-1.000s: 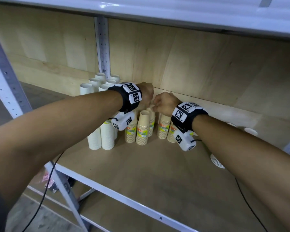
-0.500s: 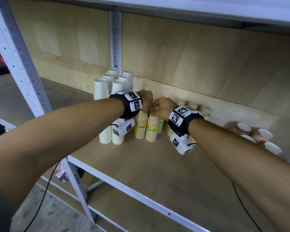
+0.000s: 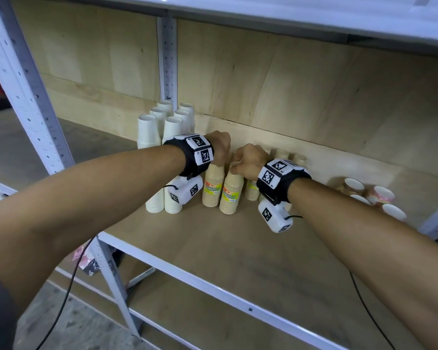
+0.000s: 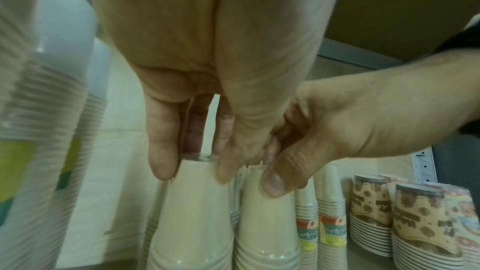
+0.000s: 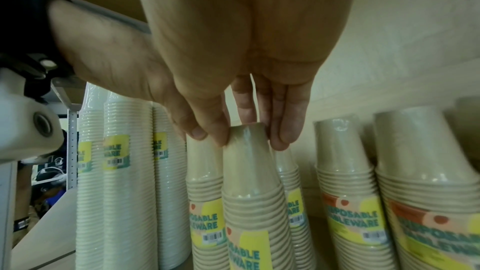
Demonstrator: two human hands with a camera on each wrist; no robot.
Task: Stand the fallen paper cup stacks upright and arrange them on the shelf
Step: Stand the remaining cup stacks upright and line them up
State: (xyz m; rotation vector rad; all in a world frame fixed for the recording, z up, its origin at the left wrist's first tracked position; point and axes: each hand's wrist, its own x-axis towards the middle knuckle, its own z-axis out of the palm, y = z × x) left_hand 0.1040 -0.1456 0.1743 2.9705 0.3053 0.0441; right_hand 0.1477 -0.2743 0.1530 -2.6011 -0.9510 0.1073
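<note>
Two wrapped tan paper cup stacks with yellow labels stand upright side by side near the shelf's back wall. My left hand (image 3: 220, 150) (image 4: 192, 171) grips the top of the left tan stack (image 3: 213, 188) (image 4: 192, 213) with thumb and fingers curled round it. My right hand (image 3: 247, 161) (image 5: 241, 139) pinches the top of the right tan stack (image 3: 232, 195) (image 5: 249, 182) between thumb and fingers. The two hands nearly touch. More tan stacks (image 5: 345, 171) stand behind and to the right, partly hidden by my right wrist in the head view.
Tall white cup stacks (image 3: 148, 132) stand in a cluster at the left by the rear upright post (image 3: 167, 59). Short patterned cup stacks (image 3: 382, 195) (image 4: 426, 223) sit at the far right. The wooden shelf board (image 3: 238, 248) stretches toward the white front rail (image 3: 213, 294).
Both hands have stayed on the tops of the two tan stacks. The head view has swung, so the patterned cups on the right now show more fully.
</note>
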